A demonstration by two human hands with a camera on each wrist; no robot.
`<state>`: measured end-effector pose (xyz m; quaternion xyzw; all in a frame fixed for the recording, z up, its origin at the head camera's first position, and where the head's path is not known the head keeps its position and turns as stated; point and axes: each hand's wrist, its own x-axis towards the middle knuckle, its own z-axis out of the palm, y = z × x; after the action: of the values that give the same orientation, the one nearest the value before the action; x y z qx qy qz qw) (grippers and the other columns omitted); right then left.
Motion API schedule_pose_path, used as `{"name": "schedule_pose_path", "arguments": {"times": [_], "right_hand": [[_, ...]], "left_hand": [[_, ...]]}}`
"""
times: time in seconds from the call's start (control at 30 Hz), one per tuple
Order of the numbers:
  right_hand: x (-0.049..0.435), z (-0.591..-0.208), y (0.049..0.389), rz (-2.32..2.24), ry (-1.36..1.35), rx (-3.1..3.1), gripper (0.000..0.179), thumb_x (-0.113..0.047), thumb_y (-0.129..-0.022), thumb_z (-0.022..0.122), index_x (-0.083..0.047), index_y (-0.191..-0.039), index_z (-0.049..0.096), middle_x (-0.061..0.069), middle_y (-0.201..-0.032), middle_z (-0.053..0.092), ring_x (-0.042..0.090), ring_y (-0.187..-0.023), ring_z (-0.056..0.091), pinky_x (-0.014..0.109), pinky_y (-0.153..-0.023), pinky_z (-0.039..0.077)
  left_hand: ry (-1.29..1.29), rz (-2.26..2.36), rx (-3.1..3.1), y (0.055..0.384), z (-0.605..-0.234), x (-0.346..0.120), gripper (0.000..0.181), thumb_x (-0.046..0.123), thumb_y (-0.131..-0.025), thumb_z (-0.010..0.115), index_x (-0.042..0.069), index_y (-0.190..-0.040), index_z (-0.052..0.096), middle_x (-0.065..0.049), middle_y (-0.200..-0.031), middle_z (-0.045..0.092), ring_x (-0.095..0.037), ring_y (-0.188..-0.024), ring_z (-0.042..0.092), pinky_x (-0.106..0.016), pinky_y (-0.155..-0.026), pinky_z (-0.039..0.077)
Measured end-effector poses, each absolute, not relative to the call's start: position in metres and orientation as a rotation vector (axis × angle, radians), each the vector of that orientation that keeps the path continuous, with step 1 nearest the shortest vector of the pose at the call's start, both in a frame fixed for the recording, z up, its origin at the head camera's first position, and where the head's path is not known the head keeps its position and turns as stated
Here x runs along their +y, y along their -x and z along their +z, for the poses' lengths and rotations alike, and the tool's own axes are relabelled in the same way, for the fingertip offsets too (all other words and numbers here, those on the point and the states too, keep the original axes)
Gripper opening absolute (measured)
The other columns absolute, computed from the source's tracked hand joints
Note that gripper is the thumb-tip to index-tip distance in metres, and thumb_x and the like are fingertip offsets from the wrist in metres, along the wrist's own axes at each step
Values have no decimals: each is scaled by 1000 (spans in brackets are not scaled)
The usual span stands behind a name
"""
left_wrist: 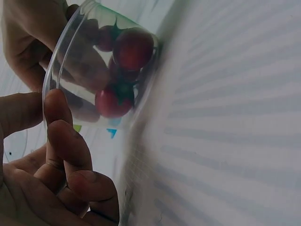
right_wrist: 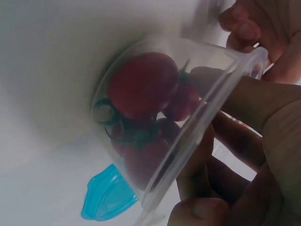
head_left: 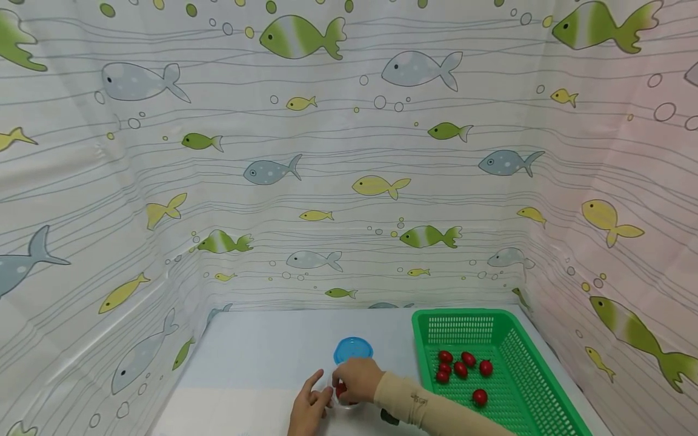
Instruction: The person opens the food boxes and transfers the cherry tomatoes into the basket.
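Note:
A clear plastic tub (left_wrist: 70, 101) stands on the white table with several red cherry tomatoes (left_wrist: 133, 49) inside, some with green stems. My left hand (head_left: 311, 409) pinches the tub's rim between thumb and fingers on its left side. From above, my right hand (head_left: 357, 378) reaches over the rim, its bent fingers inside the tub against the tomatoes. The right wrist view shows the thumb close to one stemmed tomato (right_wrist: 181, 101); whether the fingers grip it cannot be made out through the cloudy wall. Just behind the tub lies a blue lid (head_left: 353, 349).
At the right a green plastic basket (head_left: 537, 369) holds several more cherry tomatoes (head_left: 460, 369). A small dark object (head_left: 389, 416) shows beside the right sleeve (head_left: 414, 402). A fish-patterned curtain (head_left: 349, 181) encloses the table at the back and sides.

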<state>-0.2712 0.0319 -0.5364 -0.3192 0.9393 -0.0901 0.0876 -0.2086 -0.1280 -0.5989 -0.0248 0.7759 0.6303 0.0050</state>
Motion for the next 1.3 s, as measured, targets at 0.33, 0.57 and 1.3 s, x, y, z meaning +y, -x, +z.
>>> {"name": "schedule_pose_path", "arguments": {"times": [0.33,0.57,1.3], "right_hand": [[28,-542,271,-254,965,2798,18,-27,-81,87,-27,-96,77,-14,-75,63,3,-64,51,26,-61,49],[26,-540,269,-264,977,2798,19,-23,-81,88,-27,-96,78,-15,-77,65,1,-65,53,23,-61,50],[35,-534,266,-358,1007,2795,21,-25,-80,88,-26,-96,74,-16,-79,66,-1,-69,54,24,-63,49]], "left_hand": [[100,1946,2447,208,-596,-128,66,29,-100,66,-8,-148,40,-6,-72,65,-15,-61,54,-27,-61,44],[107,1955,2438,208,-595,-128,66,29,-100,66,-8,-149,40,-6,-71,64,-16,-61,54,-27,-61,44],[121,1961,2431,208,-596,-128,67,30,-100,66,-7,-149,40,-4,-71,65,-17,-61,54,-29,-62,45]]}}
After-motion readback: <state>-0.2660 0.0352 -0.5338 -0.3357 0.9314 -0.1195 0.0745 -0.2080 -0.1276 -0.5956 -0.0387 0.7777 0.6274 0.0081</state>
